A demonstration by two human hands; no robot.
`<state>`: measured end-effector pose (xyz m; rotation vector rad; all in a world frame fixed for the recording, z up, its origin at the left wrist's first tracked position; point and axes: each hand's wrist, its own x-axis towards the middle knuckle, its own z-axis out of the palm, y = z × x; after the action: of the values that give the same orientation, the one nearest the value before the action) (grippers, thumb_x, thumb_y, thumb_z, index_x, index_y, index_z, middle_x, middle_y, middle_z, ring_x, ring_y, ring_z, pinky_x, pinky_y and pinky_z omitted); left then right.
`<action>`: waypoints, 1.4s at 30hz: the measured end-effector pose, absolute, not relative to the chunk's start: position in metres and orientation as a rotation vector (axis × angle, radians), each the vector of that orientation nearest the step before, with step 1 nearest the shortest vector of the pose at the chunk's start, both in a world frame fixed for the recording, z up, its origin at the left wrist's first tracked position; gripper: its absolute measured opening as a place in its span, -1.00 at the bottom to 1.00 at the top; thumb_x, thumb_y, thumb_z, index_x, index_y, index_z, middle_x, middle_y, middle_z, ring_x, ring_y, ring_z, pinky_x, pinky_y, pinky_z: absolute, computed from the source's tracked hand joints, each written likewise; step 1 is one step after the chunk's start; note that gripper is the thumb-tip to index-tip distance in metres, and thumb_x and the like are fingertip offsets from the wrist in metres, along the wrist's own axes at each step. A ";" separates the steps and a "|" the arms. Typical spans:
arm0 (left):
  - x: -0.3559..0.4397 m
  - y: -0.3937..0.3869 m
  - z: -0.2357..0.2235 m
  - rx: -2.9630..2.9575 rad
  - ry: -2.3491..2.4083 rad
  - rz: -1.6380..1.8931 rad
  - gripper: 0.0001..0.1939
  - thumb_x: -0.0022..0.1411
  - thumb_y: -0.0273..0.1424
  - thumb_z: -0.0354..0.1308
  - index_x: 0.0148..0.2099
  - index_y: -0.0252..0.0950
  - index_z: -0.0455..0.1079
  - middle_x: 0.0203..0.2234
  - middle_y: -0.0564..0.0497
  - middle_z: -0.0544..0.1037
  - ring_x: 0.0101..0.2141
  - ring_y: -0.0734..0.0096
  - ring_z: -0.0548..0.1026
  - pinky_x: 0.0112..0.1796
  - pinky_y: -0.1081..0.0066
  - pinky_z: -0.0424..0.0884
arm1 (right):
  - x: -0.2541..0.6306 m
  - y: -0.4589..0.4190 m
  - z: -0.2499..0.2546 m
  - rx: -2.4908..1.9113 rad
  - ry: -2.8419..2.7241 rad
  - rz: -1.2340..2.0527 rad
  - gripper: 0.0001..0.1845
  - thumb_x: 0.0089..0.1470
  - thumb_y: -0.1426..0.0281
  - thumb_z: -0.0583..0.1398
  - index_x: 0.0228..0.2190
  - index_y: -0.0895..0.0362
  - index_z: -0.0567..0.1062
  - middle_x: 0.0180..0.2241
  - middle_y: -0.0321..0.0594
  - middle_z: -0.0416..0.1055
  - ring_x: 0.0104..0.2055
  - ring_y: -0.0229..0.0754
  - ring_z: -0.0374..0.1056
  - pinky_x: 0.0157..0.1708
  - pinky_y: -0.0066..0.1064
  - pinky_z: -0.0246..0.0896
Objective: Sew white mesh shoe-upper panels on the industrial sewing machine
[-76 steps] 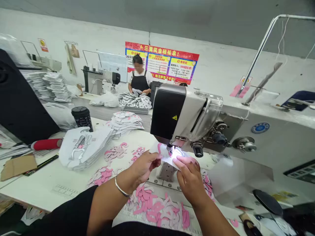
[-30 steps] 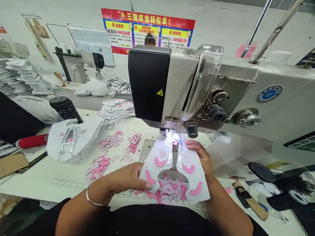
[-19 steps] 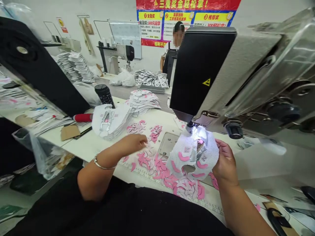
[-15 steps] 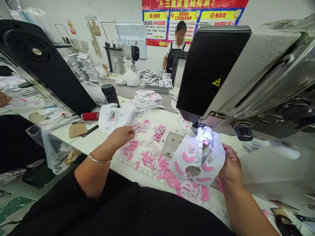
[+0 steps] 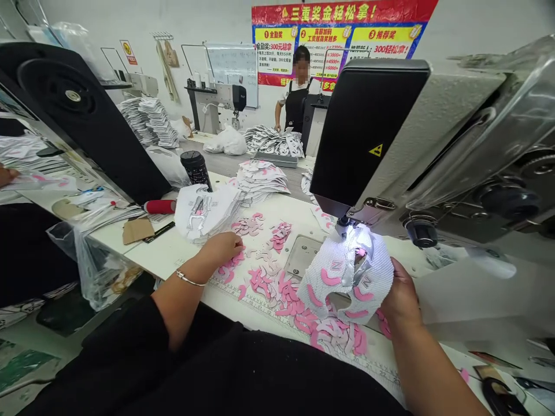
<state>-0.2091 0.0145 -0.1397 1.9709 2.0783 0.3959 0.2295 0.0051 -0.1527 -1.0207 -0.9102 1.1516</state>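
A white mesh shoe upper (image 5: 323, 294) with pink curved patches and grey N marks lies under the lit needle of the sewing machine (image 5: 368, 138). My right hand (image 5: 403, 292) grips its right edge, the fingers mostly hidden beneath. On the left, my left hand (image 5: 223, 249) is closed, fingertips pinched together over loose pink curved pieces (image 5: 228, 268); whatever is between the fingertips is too small to make out. More pink pieces (image 5: 262, 283) are strewn between the hands, some showing pale backs, and others (image 5: 340, 335) lie below the upper.
Behind my left hand lie a stack of white uppers (image 5: 208, 211) and another pile (image 5: 262, 179). A black tumbler (image 5: 195, 169) and red thread cone (image 5: 159, 206) stand nearby. Printed rulers (image 5: 269, 312) run along the table's front edge. Across the bench is a co-worker (image 5: 297, 98).
My left hand has shifted a little right and down onto the pink pieces. My right hand and the upper stay nearly in place. The co-worker appears further left.
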 end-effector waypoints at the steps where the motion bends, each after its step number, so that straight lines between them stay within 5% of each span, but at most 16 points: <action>1: -0.208 0.014 -0.138 1.986 2.089 0.397 -0.86 0.05 -0.31 0.20 -0.51 -0.21 0.44 -0.44 -0.05 0.55 -0.38 0.24 0.44 -0.35 0.35 0.19 | 0.229 0.006 -0.152 -1.016 -0.917 1.144 -0.58 -0.23 0.31 0.43 -0.23 0.05 0.57 -0.38 -0.33 0.55 -0.42 -0.16 0.42 -0.44 -0.36 0.32; 9: -0.182 0.002 -0.099 2.023 2.279 0.707 -0.69 0.32 -0.20 -0.05 -0.12 -0.22 0.45 -0.35 -0.09 0.58 -0.33 0.17 0.47 -0.33 0.30 0.20 | 0.229 0.007 -0.139 -1.046 -1.004 0.846 -0.73 -0.04 0.20 0.33 -0.30 0.08 0.56 -0.38 -0.30 0.52 -0.36 -0.19 0.39 -0.36 -0.36 0.32; 14: -0.122 -0.020 -0.066 1.693 1.699 1.380 -0.78 0.24 -0.17 0.16 -0.22 -0.19 0.49 -0.36 -0.01 0.61 -0.32 0.25 0.52 -0.28 0.34 0.36 | 0.232 -0.013 -0.114 -1.046 -1.194 0.383 -0.82 0.14 0.30 0.22 -0.22 0.04 0.56 -0.33 -0.27 0.48 -0.26 -0.17 0.40 -0.18 -0.27 0.33; 17: -0.081 -0.026 -0.058 1.446 1.246 1.431 -0.79 0.11 -0.21 0.33 -0.29 -0.22 0.48 -0.44 -0.01 0.59 -0.34 0.26 0.54 -0.27 0.34 0.42 | 0.227 -0.026 -0.098 -0.962 -1.575 -0.010 -0.77 0.15 0.42 0.19 -0.16 -0.02 0.55 -0.27 -0.23 0.50 -0.20 -0.09 0.42 -0.15 -0.18 0.33; 22: -0.042 -0.018 -0.053 1.162 0.951 1.271 -0.61 0.02 -0.29 0.42 -0.09 -0.22 0.46 -0.48 0.03 0.56 -0.36 0.32 0.55 -0.19 0.30 0.45 | 0.218 -0.033 -0.077 -1.016 -1.792 -0.511 -0.66 0.08 0.50 0.23 -0.11 -0.07 0.53 -0.05 -0.15 0.43 -0.01 0.04 0.35 0.02 0.00 0.20; 27: -0.029 -0.009 -0.044 1.142 0.960 1.169 -0.75 0.00 -0.30 0.43 -0.33 -0.29 0.46 -0.42 -0.02 0.56 -0.33 0.32 0.54 -0.23 0.35 0.40 | 0.213 -0.035 -0.065 -1.081 -2.012 -0.491 -0.66 0.17 0.47 0.19 -0.03 -0.02 0.48 0.02 -0.12 0.41 0.09 0.05 0.28 0.10 -0.02 0.17; 42: 0.004 0.004 -0.057 1.169 0.981 1.195 -0.77 0.00 -0.30 0.40 -0.41 -0.28 0.42 -0.45 0.05 0.47 -0.41 0.45 0.39 -0.34 0.43 0.35 | 0.187 -0.016 -0.088 -0.854 -1.960 -0.366 -0.66 0.15 0.54 0.20 -0.06 0.00 0.41 -0.09 -0.15 0.47 -0.01 -0.07 0.38 0.03 -0.11 0.30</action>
<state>0.0037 0.0043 -0.0574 1.1689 0.9809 1.1949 0.1869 -0.0156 -0.0883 -0.8539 -1.9603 -0.3664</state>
